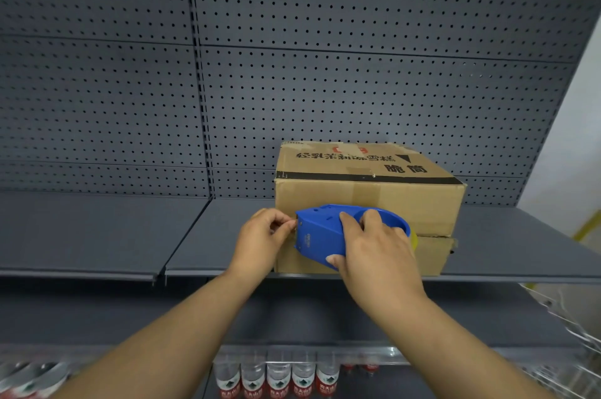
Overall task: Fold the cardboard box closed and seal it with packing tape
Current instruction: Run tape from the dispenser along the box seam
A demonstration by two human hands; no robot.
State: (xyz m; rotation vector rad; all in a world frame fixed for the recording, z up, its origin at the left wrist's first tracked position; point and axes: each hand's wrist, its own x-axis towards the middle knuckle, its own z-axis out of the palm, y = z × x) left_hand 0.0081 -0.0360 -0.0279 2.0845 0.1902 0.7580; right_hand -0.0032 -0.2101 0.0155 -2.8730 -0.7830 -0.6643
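Two hands work at the near face of the box (367,203), which sits on a grey shelf (97,236) against a pegboard back. Left hand (260,236) pinches something small, likely the tape end, at the dispenser's nose, fingers (279,225) together. Right hand (374,252) wraps the blue dispenser (320,234), fingers clamped on it, pressing it to the cardboard.

Box looks stiff and fairly light, its top flaps down; best steadied at a corner while taping. Dispenser is hard plastic with small unreadable branding. Upside-down Chinese print on the lid includes 脆筒. Bottles (278,380) below carry red labels.
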